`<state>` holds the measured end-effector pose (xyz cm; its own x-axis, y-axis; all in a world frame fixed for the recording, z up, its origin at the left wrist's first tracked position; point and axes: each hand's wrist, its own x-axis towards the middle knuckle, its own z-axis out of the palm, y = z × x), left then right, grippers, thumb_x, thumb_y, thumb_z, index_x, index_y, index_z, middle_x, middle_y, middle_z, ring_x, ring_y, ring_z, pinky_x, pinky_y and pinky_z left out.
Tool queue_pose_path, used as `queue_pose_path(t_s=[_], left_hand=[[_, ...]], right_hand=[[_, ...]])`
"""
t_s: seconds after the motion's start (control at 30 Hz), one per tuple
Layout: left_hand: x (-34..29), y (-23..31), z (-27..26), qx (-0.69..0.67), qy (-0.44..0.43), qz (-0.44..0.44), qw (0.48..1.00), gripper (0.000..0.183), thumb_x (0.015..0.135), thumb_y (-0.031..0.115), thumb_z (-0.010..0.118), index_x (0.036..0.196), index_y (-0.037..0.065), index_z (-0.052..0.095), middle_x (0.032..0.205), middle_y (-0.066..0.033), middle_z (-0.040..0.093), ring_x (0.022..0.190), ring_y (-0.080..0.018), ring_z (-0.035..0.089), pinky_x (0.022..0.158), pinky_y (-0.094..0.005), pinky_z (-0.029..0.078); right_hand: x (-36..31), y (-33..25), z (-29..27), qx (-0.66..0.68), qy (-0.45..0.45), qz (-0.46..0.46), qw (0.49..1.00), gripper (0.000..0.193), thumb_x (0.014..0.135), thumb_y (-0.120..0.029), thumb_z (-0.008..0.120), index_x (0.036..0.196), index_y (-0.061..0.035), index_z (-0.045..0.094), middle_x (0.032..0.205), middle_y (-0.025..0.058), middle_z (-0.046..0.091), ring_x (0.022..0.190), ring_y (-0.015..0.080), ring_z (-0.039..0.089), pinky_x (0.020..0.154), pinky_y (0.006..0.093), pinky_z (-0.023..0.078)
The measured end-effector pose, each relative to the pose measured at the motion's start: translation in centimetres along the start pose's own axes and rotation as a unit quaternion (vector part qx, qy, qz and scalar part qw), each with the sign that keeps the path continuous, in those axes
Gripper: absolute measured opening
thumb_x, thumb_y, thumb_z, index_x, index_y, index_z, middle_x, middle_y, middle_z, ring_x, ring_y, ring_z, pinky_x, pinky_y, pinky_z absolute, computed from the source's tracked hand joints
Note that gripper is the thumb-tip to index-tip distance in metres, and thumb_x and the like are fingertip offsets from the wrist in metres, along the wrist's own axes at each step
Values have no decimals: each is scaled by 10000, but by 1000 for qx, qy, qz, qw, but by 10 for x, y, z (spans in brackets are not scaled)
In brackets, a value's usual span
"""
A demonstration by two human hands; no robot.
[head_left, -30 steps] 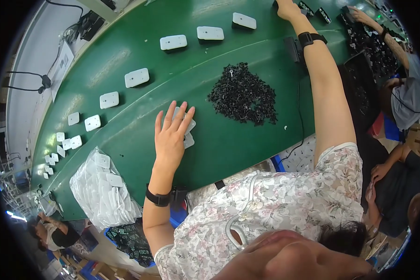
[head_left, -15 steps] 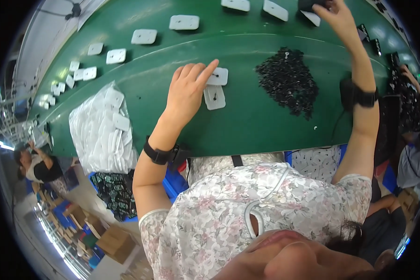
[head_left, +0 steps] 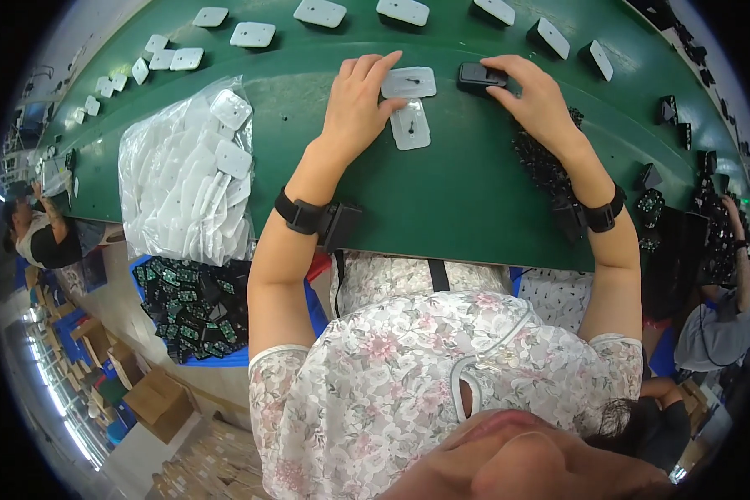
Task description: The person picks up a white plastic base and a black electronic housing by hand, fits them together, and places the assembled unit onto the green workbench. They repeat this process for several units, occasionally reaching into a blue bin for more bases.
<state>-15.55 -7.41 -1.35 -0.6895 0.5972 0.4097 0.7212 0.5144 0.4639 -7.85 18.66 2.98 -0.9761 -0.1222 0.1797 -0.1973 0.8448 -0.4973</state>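
My right hand (head_left: 542, 100) grips a small black rectangular plastic case (head_left: 477, 77) between thumb and fingers, low over the green table. My left hand (head_left: 355, 102) lies with fingers stretched and thumb apart at the left side of two white rounded plates. The upper plate (head_left: 425, 82) lies crosswise and the lower plate (head_left: 412, 133) lengthwise below it; each bears a small dark piece. Whether the left fingertips press on the upper plate, I cannot tell. Under my right forearm, a heap of small black parts (head_left: 535, 154) is partly hidden.
A clear bag of white plates (head_left: 183, 179) lies at the left. Several white-faced pieces (head_left: 321, 12) line the far side of the table. A blue bin of dark circuit boards (head_left: 196, 317) stands below the left edge. Other people work at both sides.
My right hand has come from the far right toward the middle with the black case. My left hand has shifted slightly in the picture, and the far row of pieces appears moved.
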Motion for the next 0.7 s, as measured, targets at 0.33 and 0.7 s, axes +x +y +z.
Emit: queue_pose_path(t_s=[0.33,0.7], left_hand=[[-60,37,-9,49,-33,102,993,488,784,22,553,1271,53,525,1328,-121,516,1241,-301,479,1008,-427,403],[-52,32,-20,-77,30,19,996,560,757,-81,482,1299,54,523,1400,-125,476,1270,-299,471,1018,-411,407]], right_hand=[[28,-33,26,118,52,-90,988,372,809,-58,701,1173,-42,622,1154,107,649,1039,249,626,919,323,481],[34,-38,36,92,21,-125,988,386,803,-52,701,1181,-53,618,1167,105,643,1055,265,617,910,332,492]])
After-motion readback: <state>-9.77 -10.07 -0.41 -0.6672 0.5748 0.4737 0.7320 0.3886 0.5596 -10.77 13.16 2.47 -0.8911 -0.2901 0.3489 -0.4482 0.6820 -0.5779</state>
